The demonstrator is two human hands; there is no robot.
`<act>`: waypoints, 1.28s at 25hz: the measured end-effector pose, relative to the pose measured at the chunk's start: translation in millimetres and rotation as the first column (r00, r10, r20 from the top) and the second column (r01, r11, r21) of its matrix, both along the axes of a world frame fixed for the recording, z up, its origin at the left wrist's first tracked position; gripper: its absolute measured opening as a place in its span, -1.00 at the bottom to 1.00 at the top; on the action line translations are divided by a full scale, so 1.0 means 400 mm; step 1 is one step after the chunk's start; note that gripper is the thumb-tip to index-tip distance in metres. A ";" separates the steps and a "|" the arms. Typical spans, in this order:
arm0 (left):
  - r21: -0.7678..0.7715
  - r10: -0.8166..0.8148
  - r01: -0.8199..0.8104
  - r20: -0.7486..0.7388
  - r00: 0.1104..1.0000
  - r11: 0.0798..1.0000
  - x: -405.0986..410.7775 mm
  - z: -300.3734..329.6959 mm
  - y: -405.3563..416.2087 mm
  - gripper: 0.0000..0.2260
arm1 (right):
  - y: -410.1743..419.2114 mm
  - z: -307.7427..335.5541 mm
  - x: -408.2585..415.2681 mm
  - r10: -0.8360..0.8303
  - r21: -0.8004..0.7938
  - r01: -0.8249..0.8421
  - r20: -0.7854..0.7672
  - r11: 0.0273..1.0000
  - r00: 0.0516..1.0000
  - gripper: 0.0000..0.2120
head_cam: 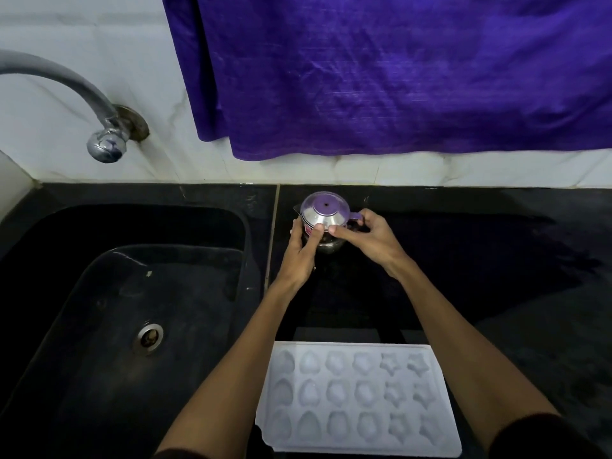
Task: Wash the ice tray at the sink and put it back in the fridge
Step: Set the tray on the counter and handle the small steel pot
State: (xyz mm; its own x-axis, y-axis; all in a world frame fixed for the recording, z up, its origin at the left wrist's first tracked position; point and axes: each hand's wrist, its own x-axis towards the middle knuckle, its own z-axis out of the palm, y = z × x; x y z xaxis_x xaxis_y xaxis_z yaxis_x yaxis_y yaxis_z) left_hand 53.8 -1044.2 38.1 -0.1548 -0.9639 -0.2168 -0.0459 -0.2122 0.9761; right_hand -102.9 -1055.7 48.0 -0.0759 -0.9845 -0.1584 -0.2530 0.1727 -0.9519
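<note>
A white ice tray (357, 395) with shaped moulds lies flat on the black counter near the front edge, between my forearms. Farther back on the counter stands a small steel container (326, 217) with a shiny domed lid and purple top. My left hand (299, 250) wraps its left side. My right hand (367, 240) grips its right side near a small purple handle, thumb on the lid's rim. The black sink (82, 342) is at the left, with a drain (149, 337) in its floor.
A curved metal tap (99, 127) comes out of the white tiled wall above the sink's back left. A purple cloth (397, 71) hangs down the wall over the counter. The black counter (496, 260) stretches to the right.
</note>
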 end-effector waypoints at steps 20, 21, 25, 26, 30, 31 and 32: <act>0.072 -0.058 0.067 -0.116 0.992 0.995 -0.349 0.131 0.641 -0.55 | 0.680 0.212 -0.306 -0.172 -0.122 0.149 -0.200 0.981 0.965 -0.47; 0.081 -0.045 0.052 -0.081 0.996 0.995 -0.354 0.129 0.653 -0.57 | 0.693 0.206 -0.309 -0.177 -0.115 0.155 -0.218 0.981 0.960 -0.47; 0.121 -0.035 0.042 -0.055 0.998 0.992 -0.358 0.122 0.668 -0.61 | 0.702 0.192 -0.315 -0.192 -0.088 0.173 -0.313 0.981 0.930 -0.45; 0.127 -0.034 0.041 -0.060 0.998 0.991 -0.357 0.121 0.667 -0.61 | 0.698 0.192 -0.311 -0.191 -0.081 0.174 -0.335 0.981 0.923 -0.44; 0.138 -0.008 0.016 -0.058 0.998 0.990 -0.352 0.105 0.659 -0.62 | 0.684 0.202 -0.294 -0.165 -0.071 0.149 -0.452 0.986 0.877 -0.39; 0.140 -0.004 0.012 -0.061 0.998 0.990 -0.350 0.100 0.657 -0.62 | 0.682 0.203 -0.289 -0.159 -0.070 0.143 -0.472 0.987 0.867 -0.39; 0.145 0.000 0.010 -0.067 0.998 0.989 -0.348 0.096 0.655 -0.62 | 0.679 0.204 -0.283 -0.155 -0.069 0.138 -0.486 0.988 0.860 -0.39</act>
